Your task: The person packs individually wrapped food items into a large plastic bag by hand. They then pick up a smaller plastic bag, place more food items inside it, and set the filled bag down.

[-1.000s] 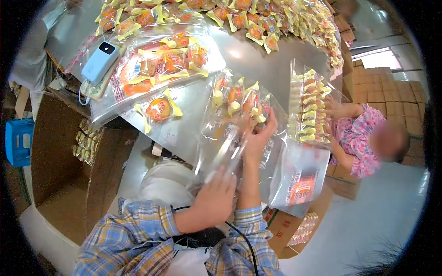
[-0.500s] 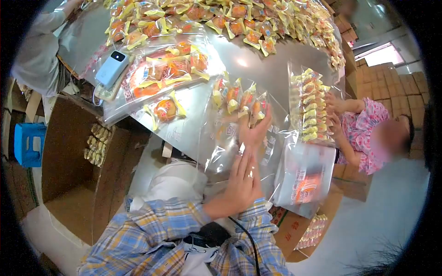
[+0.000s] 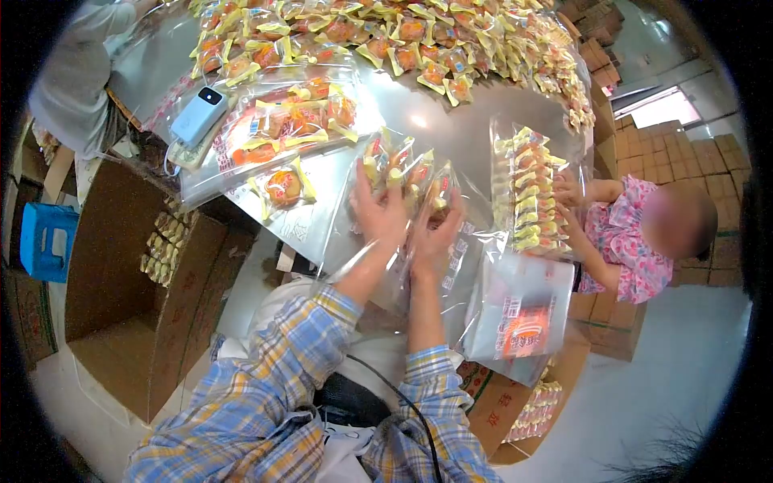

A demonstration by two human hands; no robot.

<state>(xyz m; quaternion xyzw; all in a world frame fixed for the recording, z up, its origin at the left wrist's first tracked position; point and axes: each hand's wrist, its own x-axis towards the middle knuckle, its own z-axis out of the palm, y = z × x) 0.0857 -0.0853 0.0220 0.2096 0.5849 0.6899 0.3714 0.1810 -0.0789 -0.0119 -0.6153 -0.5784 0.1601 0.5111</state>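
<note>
A: Both hands are up on the clear bag [image 3: 451, 266] at the near edge of the bench [image 3: 451, 121]. The left hand [image 3: 378, 213] lies spread flat, fingers apart, over the row of wrapped cakes [image 3: 403, 173] inside the bag; the right hand [image 3: 435, 233] sits just beside it, fingers curled over the last cake in the row.

B: Is either one actually gripping?

A: The left only presses. Whether the right pinches a cake through the film, I cannot tell. To do this well, I'd say keep the palms flat and the cakes edge to edge, so the film doesn't crease under them.

B: What crowds it?

A: A filled bag of cakes [image 3: 282, 129] lies to the left with a white power bank [image 3: 199, 115] on its corner, and one loose cake [image 3: 282, 187] lies near the left hand. A heap of loose cakes [image 3: 419, 40] covers the far bench. To the right a co-worker's hands [image 3: 568, 193] hold a full upright bag [image 3: 527, 193], close enough to bump. An open carton [image 3: 121, 290] stands below on the left.
</note>
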